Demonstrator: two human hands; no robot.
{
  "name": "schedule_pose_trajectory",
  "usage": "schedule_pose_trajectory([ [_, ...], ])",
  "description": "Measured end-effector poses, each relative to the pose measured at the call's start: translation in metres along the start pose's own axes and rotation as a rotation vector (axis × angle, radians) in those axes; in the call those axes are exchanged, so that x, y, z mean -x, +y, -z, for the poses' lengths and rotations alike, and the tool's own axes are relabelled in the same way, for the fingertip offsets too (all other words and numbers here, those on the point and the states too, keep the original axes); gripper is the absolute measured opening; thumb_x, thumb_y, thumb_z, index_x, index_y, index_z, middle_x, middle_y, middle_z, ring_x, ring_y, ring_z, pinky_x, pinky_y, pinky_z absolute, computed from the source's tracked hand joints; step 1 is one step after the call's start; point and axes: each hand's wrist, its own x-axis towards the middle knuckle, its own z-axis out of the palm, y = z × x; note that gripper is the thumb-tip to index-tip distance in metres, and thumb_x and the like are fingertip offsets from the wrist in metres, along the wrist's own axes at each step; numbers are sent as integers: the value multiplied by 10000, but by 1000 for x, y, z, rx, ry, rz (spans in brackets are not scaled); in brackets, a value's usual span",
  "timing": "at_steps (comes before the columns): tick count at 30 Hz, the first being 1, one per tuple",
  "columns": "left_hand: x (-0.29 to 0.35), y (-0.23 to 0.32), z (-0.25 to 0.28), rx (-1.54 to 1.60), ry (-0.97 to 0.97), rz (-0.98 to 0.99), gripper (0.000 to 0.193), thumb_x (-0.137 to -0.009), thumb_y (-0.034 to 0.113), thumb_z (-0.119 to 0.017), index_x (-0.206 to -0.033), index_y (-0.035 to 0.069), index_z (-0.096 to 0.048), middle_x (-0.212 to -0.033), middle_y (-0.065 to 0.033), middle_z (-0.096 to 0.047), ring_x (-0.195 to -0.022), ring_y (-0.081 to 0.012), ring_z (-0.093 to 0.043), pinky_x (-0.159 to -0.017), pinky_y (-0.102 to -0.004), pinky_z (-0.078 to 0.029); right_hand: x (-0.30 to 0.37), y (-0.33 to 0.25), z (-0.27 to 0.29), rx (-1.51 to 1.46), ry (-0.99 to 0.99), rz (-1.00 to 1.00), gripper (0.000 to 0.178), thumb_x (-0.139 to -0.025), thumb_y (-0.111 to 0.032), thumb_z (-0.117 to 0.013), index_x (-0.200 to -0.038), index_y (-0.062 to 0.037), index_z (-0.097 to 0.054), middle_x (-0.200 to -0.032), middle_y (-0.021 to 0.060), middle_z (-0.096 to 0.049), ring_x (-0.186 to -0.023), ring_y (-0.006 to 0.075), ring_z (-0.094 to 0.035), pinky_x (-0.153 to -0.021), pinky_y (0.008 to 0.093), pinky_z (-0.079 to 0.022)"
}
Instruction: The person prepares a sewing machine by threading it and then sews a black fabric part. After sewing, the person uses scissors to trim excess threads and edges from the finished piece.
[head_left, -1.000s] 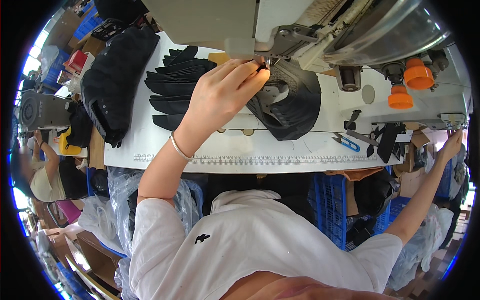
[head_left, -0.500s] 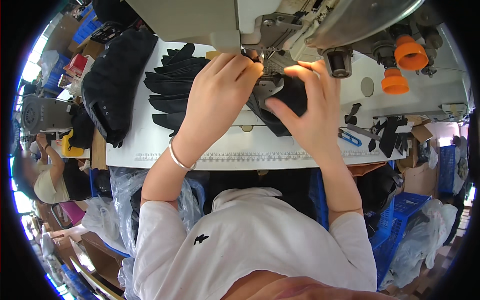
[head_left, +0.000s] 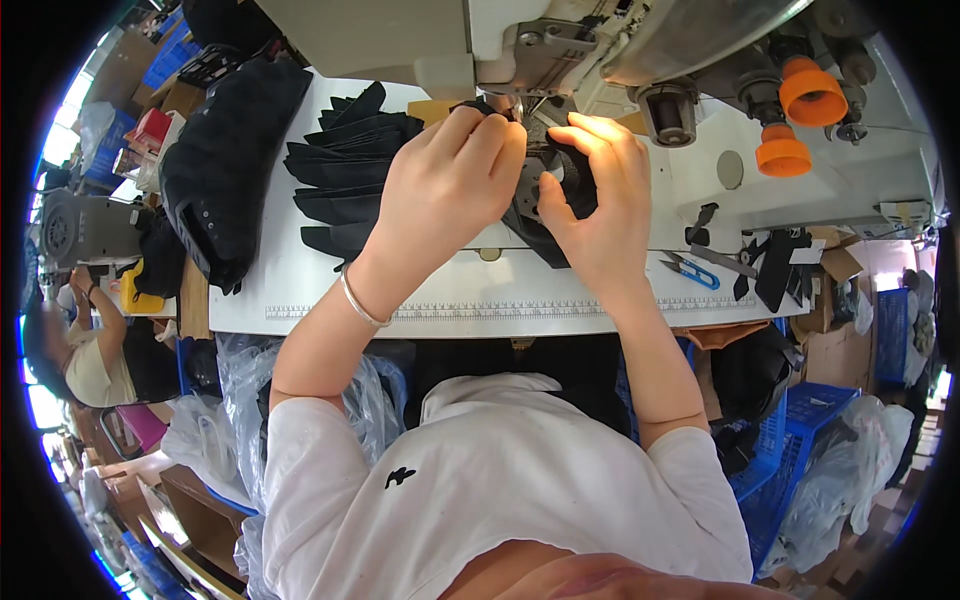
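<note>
A black fabric piece (head_left: 577,178) lies curved under the needle area of a sewing machine (head_left: 390,45). My left hand (head_left: 452,165), a bangle at its wrist, pinches the fabric's edge left of the needle; its fingertips are partly hidden. Right of the needle, my right hand (head_left: 607,200) curls round the piece, with the thumb at its near side and the fingers on its far edge. Several cut black pieces (head_left: 345,165) lie fanned in a pile on the white table (head_left: 430,290), just left of my left forearm.
A long black padded bundle (head_left: 230,165) lies at the left. Blue thread snips (head_left: 692,270) and black scraps (head_left: 775,270) rest at the right. Orange cup-shaped parts (head_left: 812,95) hang above. A ruler strip (head_left: 440,311) runs along the front edge. A person (head_left: 100,340) sits far left.
My right hand has moved a little left and up, closer to the needle, and its thumb has come nearer its fingers. The fabric has turned with it. My left hand stays almost in place.
</note>
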Motion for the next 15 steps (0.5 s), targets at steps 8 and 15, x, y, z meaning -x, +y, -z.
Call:
schedule_pose_trajectory([
  [8,-3,-12,-6,-38,54,-118,278,-636,9,-697,-912,-6,-668,-876,-44,-575,-762,-161,-595,-576,-257,-529,-3,1,2,2,16,14,362,-751,-97,-731,-1109,-68,-684,-1217,102,-629,-1173,300,-568,-1031,406,-445],
  [15,-5,-9,-5,-43,73,-115,278,-638,14,-693,-915,8,-679,-878,-33,-583,-746,-162,-594,-579,-263,-530,-3,0,3,10,22,16,345,-749,-108,-736,-1090,-70,-694,-1206,89,-637,-1153,288,-577,-1010,391,-462],
])
